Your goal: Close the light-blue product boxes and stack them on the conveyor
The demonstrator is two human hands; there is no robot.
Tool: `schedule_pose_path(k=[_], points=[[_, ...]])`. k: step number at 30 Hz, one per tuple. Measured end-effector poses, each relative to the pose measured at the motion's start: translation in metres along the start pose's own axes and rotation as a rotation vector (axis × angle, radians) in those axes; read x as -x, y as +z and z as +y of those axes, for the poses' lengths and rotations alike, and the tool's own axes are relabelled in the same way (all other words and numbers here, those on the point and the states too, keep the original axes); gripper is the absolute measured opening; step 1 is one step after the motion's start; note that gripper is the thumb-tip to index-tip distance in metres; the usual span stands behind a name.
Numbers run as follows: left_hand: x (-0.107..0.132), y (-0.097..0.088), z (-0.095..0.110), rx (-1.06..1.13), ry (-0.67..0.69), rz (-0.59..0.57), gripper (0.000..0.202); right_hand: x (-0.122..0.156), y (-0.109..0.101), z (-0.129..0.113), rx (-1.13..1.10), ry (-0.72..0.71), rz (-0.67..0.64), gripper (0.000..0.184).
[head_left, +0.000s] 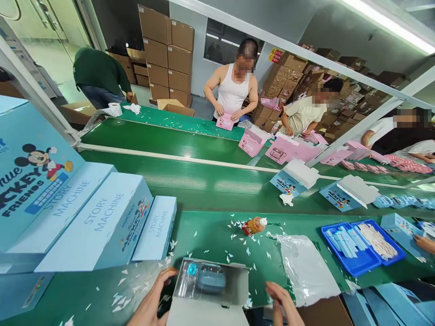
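In front of me an upright box stands with its pale flap folded toward me. A blue device and clear plastic packing show in its opening. My left hand is at the box's left side, fingers apart and curved; whether it touches the cardboard I cannot tell. To the right, apart from the box, my right hand is open, its fingers a little bent and holding nothing. Scraps of white paper lie around the box on the green table.
Blue story machine boxes are stacked on the left. A drink bottle, a plastic bag and blue trays lie beyond and rightward. Across the conveyor, co-workers handle pink boxes. A co-worker's hand shows at right.
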State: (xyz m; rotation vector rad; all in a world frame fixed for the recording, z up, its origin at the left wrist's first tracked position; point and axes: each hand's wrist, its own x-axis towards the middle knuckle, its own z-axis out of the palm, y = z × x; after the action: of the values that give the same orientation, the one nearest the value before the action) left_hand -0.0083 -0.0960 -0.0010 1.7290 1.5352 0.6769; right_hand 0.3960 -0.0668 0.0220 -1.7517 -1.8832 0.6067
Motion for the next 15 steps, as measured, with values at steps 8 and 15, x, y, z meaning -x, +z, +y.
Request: schedule_pose_path(k=[8, 15], points=[[0.000, -0.015, 0.020, -0.064, 0.089, -0.145, 0.054, 0.009, 0.048, -0.019, 0.027, -0.333, -0.235, 0.060], [-0.017, -0.018, 0.049, -0.100, 0.142, -0.274, 0.036, -0.016, 0.040, -0.042, 0.239, -0.304, -0.424, 0.023]])
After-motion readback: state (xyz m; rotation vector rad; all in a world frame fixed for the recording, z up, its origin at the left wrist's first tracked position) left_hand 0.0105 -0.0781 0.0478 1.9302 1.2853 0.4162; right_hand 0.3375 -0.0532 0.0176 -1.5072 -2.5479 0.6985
